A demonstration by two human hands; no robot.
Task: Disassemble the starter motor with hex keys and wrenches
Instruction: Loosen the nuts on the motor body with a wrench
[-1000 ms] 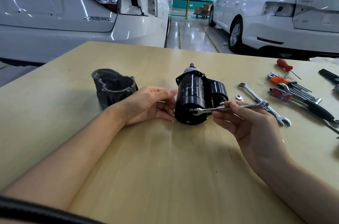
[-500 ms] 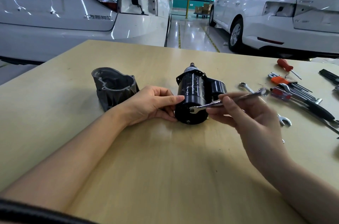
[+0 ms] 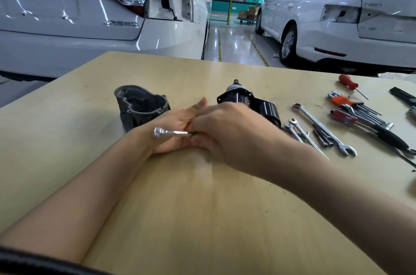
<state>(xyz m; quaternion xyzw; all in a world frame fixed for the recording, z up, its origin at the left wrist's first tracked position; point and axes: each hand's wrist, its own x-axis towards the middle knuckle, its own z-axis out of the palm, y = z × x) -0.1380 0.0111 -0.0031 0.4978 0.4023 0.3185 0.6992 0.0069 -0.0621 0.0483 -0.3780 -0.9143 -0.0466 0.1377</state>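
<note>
- Right hand (image 3: 227, 133) curled round a small wrench (image 3: 171, 133), handle crossing over the left hand (image 3: 177, 128); working end hidden under the knuckles.
- Left hand flat-fingered, pressed against the starter motor (image 3: 245, 103) from its left.
- Starter motor lying just beyond both hands, long axis pointing away; glossy black cylinder, smaller solenoid barrel on its right.
- Grey cast housing (image 3: 140, 106), rough and hollow, left of the motor.
- Chrome wrenches (image 3: 324, 128) right of the motor.

Light: shining bright and even from overhead.
Glare: streaking across the white car (image 3: 94, 18) behind the table (image 3: 67, 139).
Blur: smearing the right hand (image 3: 229, 133).
Edges: bending outward beyond the table.
</note>
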